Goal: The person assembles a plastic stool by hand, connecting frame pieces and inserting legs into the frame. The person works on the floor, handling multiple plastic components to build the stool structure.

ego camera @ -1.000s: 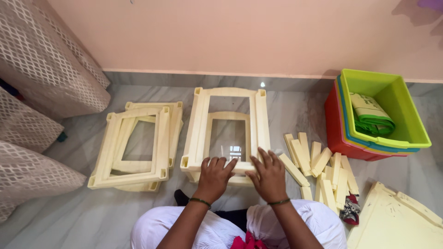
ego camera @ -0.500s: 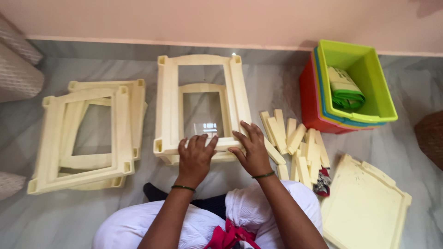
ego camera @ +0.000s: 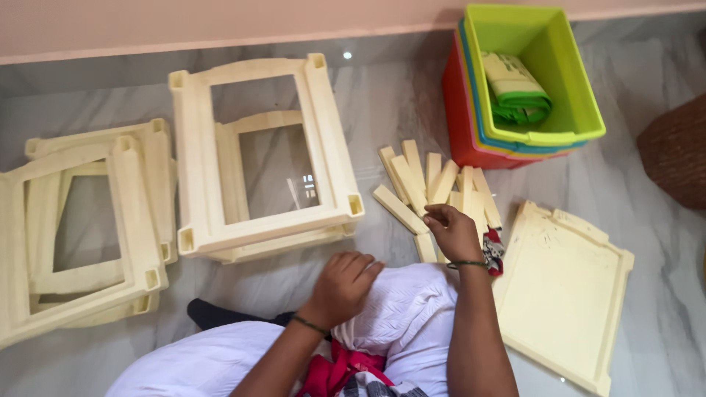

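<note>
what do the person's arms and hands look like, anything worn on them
Both arms are bare, with no sleeves showing. The left hand and the right hand are bare too, no gloves. Each wrist carries a thin dark green bangle.

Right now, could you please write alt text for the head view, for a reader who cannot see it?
A seated person's right hand reaches into a pile of cream plastic bars on a marble floor, while the left hand rests on a white-clad knee. Cream frames lie stacked left; nested coloured bins and a flat panel sit right.
</note>
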